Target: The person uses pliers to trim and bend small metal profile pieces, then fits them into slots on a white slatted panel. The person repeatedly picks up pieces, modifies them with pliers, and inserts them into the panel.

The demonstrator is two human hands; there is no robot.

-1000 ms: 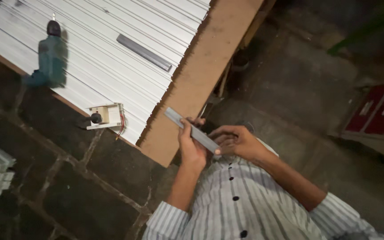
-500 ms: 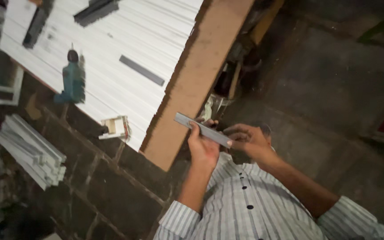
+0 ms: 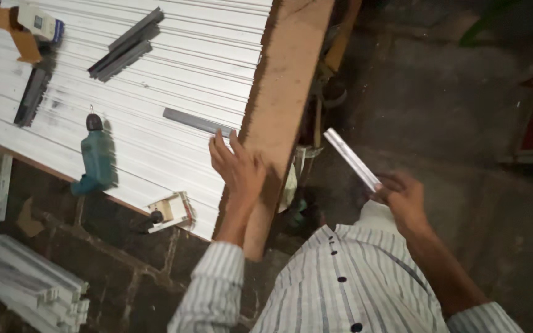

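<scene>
My right hand point(image 3: 402, 196) grips a pale metal strip point(image 3: 351, 159); left hand point(image 3: 237, 168), fingers spread, reaches toward the grey bar point(image 3: 197, 122) (apparently mid-fetch).

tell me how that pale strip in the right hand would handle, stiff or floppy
Probably stiff: the strip juts straight out from the right hand, held at one end, without sagging. Likely light, since fingertips alone carry it. Its flat shape shouldn't roll.

One teal drill point(image 3: 95, 161), one wooden plank point(image 3: 282, 105), two hands, one pale strip point(image 3: 351, 160), one dark strip point(image 3: 195, 122) mid-table, one stack of white profiles point(image 3: 29, 285).
</scene>
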